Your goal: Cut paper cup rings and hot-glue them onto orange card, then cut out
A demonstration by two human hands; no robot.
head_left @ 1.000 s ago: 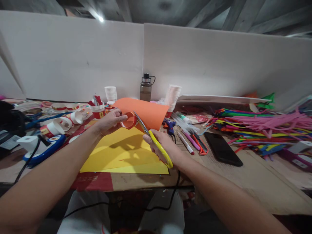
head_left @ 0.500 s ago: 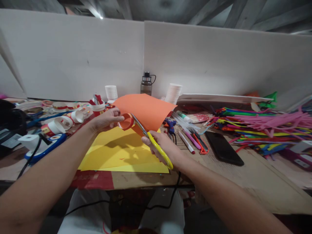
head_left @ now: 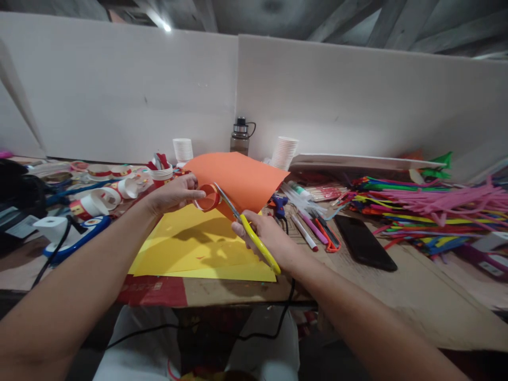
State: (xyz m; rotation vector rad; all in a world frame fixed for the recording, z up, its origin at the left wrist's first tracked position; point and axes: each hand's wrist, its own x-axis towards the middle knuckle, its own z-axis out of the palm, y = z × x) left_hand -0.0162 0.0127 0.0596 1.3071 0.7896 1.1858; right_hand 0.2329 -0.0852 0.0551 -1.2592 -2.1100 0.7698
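Note:
My left hand (head_left: 178, 193) is closed, its thumb and fingers pinching a red ring (head_left: 207, 197) against the left edge of an orange paper sheet (head_left: 242, 174). Orange shows through the ring's middle. Scissors with yellow handles (head_left: 260, 244) are gripped in my right hand (head_left: 265, 235). Their metal blades lie at the paper, just right of the ring, pointing up and left; how far the blades are apart is hard to make out. Yellow sheets (head_left: 170, 259) lie flat below both hands, with a small orange scrap on them.
A black phone (head_left: 365, 242), pens (head_left: 305, 232) and many coloured pipe cleaners (head_left: 432, 203) lie on the right. White cup stacks (head_left: 284, 152) and a bottle (head_left: 240, 136) stand behind. Cut cup pieces (head_left: 89, 205) and a blue-and-white device (head_left: 85, 235) are on the left. A black cable (head_left: 286, 307) hangs over the front edge.
Very little differs. The ring and the paper edge have shifted slightly right with my left hand, and the whole view has drifted a little. The scissors remain at the paper beside the ring.

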